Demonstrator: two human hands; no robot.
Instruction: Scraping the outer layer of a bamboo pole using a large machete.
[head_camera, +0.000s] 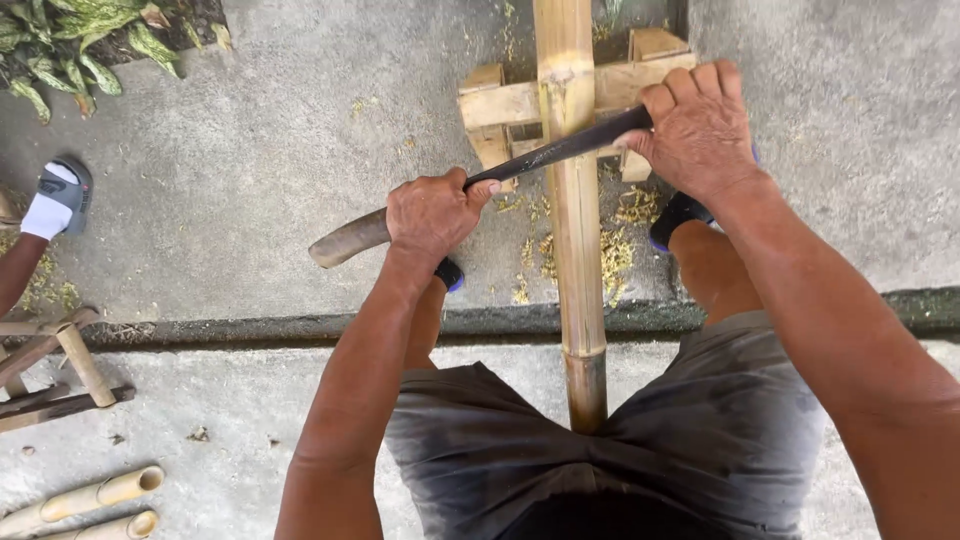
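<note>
A long bamboo pole (580, 250) runs from between my legs up to a small wooden stand (505, 105) on the concrete. Across the pole lies a dark blade (560, 150) with a curved wooden handle (345, 240). My left hand (435, 210) is closed around the handle end, left of the pole. My right hand (695, 125) grips the blade's far end, right of the pole. The blade rests on the pole's top just below the stand. Pale shavings (615, 250) lie scattered beside the pole.
Another person's foot in a sandal and white sock (58, 200) is at the left. A wooden frame (60, 365) and cut bamboo pieces (90, 500) lie at lower left. Green plants (80, 40) fill the top left corner. A dark curb (250, 325) crosses the ground.
</note>
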